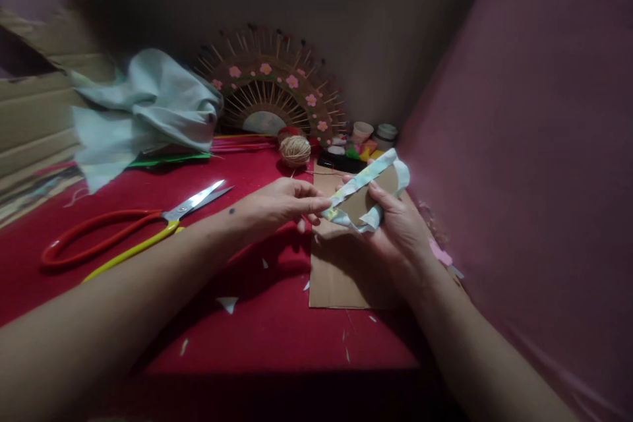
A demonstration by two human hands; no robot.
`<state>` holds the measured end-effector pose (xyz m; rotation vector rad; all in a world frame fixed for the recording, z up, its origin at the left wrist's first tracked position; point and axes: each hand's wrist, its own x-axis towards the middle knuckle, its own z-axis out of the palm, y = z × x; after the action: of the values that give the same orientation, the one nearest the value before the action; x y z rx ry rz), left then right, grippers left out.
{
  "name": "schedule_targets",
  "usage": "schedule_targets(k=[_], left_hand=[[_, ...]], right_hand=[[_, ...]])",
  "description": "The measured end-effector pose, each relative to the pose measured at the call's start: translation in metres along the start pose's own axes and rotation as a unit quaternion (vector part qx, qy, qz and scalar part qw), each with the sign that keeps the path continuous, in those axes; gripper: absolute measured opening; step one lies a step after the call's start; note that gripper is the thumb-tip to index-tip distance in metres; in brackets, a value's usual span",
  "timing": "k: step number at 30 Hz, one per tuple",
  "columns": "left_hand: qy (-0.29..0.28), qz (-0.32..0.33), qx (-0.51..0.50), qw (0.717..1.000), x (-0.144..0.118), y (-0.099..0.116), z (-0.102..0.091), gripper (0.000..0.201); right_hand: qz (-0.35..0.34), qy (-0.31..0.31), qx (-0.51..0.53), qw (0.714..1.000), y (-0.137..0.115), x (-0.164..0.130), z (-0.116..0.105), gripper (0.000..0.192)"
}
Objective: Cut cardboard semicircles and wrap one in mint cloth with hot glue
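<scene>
A small cardboard piece [359, 202], its edges wrapped in pale blue-green patterned fabric [370, 173], is held above a larger brown cardboard sheet [341, 277]. My right hand [398, 227] grips it from the right, thumb on the bare cardboard face and the other fingers underneath. At its left corner, the fingers of my left hand [291, 201] are closed on the folded fabric edge. Left of my hands, scissors [171, 216] with one red and one yellow handle lie with their blades slightly apart.
Crumpled pale cloth [163, 105] lies at the back left. A ball of twine [295, 151] sits before a flower-decorated stick fan [291, 82]. Small jars [386, 134] stand at the back right. Fabric scraps [227, 304] dot the red tablecloth [198, 336]; a pink wall hanging [534, 145] borders the right.
</scene>
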<state>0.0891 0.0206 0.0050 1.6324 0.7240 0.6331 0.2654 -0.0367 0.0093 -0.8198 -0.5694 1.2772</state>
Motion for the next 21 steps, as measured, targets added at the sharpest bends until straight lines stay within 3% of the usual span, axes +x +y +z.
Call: schedule_targets(k=[8, 15, 21], left_hand=[[-0.022, 0.015, -0.037, 0.999, -0.001, 0.004, -0.006, 0.019], [0.024, 0.073, -0.034, 0.996, -0.004, 0.006, 0.004, 0.014], [0.044, 0.055, -0.040, 0.997, -0.008, 0.010, 0.013, 0.013]], right_hand=[[0.023, -0.025, 0.014, 0.999, -0.003, 0.004, -0.007, 0.019], [0.038, -0.041, 0.007, 0.998, -0.003, 0.005, -0.009, 0.022], [0.029, -0.044, 0.008, 0.999, -0.002, 0.004, -0.010, 0.014]])
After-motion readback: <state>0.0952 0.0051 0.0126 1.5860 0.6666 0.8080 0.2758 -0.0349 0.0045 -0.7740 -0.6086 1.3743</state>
